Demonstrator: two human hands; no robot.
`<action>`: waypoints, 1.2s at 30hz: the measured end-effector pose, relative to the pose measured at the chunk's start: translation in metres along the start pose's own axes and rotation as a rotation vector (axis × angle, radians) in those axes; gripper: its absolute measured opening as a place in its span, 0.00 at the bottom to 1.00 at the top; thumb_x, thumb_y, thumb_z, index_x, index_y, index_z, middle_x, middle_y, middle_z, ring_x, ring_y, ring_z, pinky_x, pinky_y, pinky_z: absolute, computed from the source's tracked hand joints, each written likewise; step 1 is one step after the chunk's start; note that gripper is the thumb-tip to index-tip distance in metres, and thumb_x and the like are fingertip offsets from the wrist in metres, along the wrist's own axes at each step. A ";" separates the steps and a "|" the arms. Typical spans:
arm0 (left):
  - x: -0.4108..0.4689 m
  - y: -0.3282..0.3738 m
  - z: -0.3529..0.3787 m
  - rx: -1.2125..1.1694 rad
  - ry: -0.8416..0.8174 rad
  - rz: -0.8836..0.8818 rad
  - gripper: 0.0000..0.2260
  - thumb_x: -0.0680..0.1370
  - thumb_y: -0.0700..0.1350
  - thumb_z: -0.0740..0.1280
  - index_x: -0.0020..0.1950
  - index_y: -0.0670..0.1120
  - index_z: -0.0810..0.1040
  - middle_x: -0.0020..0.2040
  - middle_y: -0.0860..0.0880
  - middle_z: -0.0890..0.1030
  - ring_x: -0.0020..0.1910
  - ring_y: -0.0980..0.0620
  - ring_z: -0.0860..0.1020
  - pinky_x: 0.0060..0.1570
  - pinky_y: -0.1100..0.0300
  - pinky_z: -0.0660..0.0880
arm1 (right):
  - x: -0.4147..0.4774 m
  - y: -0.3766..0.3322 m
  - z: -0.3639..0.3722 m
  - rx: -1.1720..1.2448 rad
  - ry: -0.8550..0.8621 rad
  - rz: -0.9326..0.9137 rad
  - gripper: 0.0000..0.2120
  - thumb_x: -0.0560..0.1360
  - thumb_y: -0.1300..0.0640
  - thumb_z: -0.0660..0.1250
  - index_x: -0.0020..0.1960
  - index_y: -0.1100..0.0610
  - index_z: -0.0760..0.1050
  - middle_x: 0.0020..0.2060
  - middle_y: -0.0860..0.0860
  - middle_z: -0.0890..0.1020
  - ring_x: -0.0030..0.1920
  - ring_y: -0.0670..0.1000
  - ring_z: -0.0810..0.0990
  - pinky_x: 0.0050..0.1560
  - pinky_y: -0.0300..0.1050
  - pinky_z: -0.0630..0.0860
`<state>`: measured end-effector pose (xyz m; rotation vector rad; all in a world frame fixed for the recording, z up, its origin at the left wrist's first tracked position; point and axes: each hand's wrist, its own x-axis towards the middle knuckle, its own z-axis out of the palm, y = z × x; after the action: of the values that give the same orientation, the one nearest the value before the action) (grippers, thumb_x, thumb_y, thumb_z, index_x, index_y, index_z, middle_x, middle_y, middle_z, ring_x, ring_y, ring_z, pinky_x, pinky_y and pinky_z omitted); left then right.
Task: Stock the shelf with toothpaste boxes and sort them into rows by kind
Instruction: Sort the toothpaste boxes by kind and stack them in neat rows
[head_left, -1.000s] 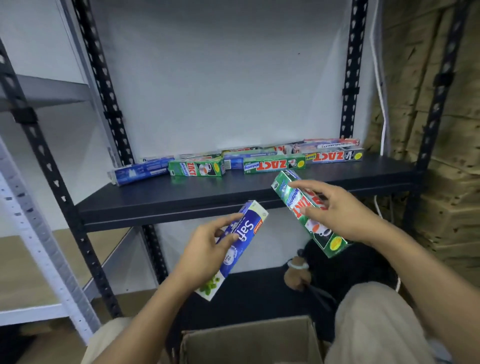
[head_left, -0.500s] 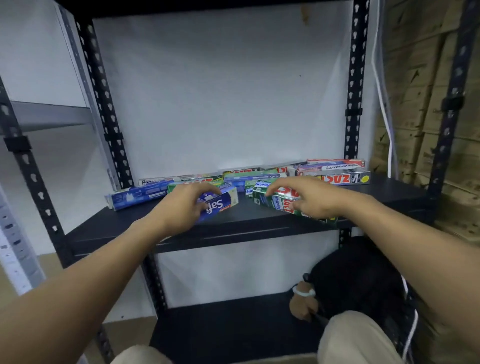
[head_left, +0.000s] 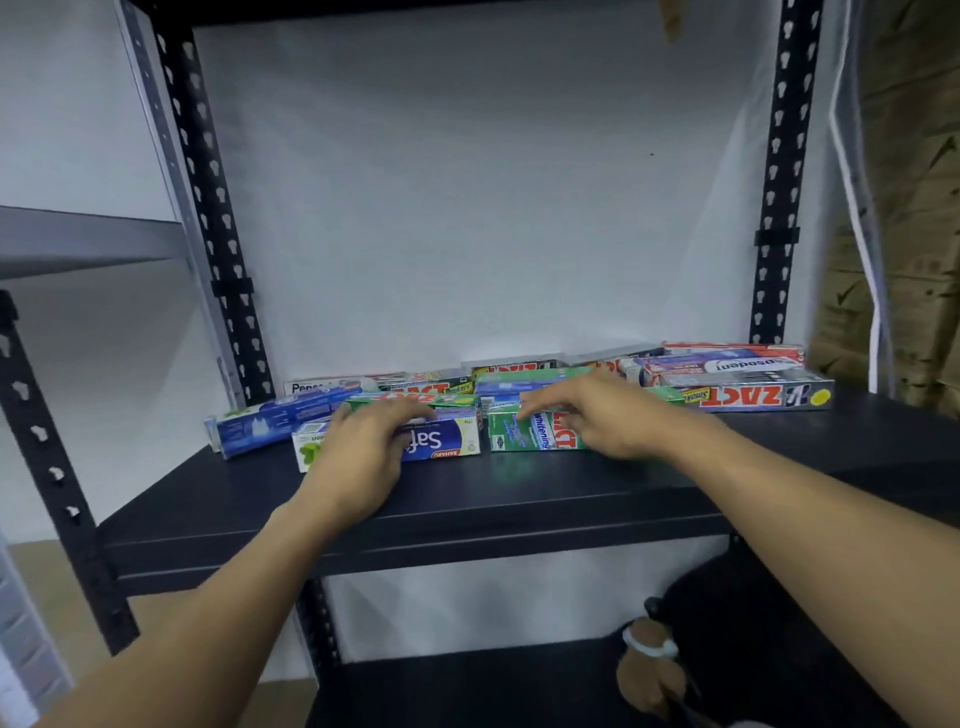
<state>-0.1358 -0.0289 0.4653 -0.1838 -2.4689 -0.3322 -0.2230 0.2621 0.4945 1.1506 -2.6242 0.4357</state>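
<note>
A blue and white Safi toothpaste box (head_left: 439, 441) lies on its side on the black shelf (head_left: 519, 499), near the middle. My left hand (head_left: 363, 449) holds it, fingers curled over its top edge. Just to its right lies a green Zact Whitening box (head_left: 524, 434); my right hand (head_left: 608, 415) holds that one from above, fingers laid along its top. Behind them is a loose row of boxes: a long blue box (head_left: 270, 423) at the left, a green Zact box (head_left: 415, 400), a black Zact box (head_left: 753, 397) and Pepsodent boxes (head_left: 727, 364) at the right.
Black perforated posts (head_left: 218, 234) (head_left: 779, 208) frame the shelf against a white wall. A grey shelf unit (head_left: 78, 234) stands at the left and stacked cardboard cartons (head_left: 909, 208) at the right. On the lower shelf sit a black bag (head_left: 779, 649) and a brown plush toy (head_left: 649, 670).
Both hands rose from below the shelf edge and carried their boxes onto it. The blue box and the green box now lie flat, side by side, in front of the back row.
</note>
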 end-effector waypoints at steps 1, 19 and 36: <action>-0.001 -0.003 0.002 0.060 0.041 -0.048 0.17 0.81 0.45 0.66 0.67 0.60 0.74 0.72 0.56 0.74 0.73 0.51 0.69 0.74 0.36 0.54 | 0.002 0.002 0.009 -0.027 0.049 -0.005 0.28 0.77 0.67 0.61 0.65 0.36 0.74 0.68 0.44 0.78 0.67 0.53 0.75 0.68 0.54 0.72; -0.008 -0.011 0.003 -0.039 0.022 -0.496 0.29 0.78 0.57 0.69 0.77 0.57 0.63 0.80 0.47 0.54 0.79 0.48 0.48 0.73 0.37 0.59 | 0.024 -0.003 0.025 -0.116 0.265 0.024 0.18 0.80 0.39 0.58 0.66 0.43 0.76 0.61 0.43 0.80 0.63 0.49 0.76 0.63 0.50 0.72; 0.007 -0.043 -0.010 -0.230 0.318 -0.590 0.08 0.75 0.52 0.74 0.53 0.54 0.83 0.57 0.50 0.80 0.55 0.55 0.77 0.59 0.54 0.75 | 0.121 -0.083 0.048 -0.357 0.044 -0.398 0.30 0.77 0.43 0.65 0.76 0.49 0.63 0.66 0.50 0.74 0.65 0.55 0.71 0.62 0.54 0.73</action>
<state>-0.1443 -0.0728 0.4689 0.4800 -2.1164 -0.8256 -0.2462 0.1100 0.5049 1.4594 -2.2303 -0.0815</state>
